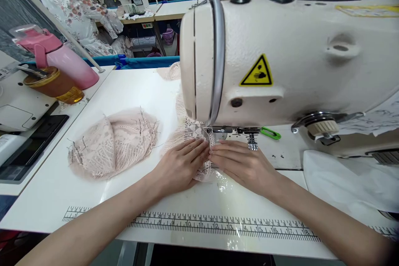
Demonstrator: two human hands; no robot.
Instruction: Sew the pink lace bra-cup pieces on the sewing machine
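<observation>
A pale pink lace piece lies under the head of a white sewing machine, its edge running beneath the needle area. My left hand rests on this lace with its fingers close together, the thumb low at the fabric's near edge. Right of the edge, my right hand lies with fingers stretched out, fingertips touching the lace border and nearly meeting the left hand's. The needle and presser foot are mostly hidden behind the machine head. Another cup-shaped lace piece, with dark thread ends along its edges, lies left of my hands.
A printed ruler runs along the table's front. A green thread snipper lies behind my right hand. White cloth is at right. A pink bottle and an amber cup stand at left. A person sits beyond.
</observation>
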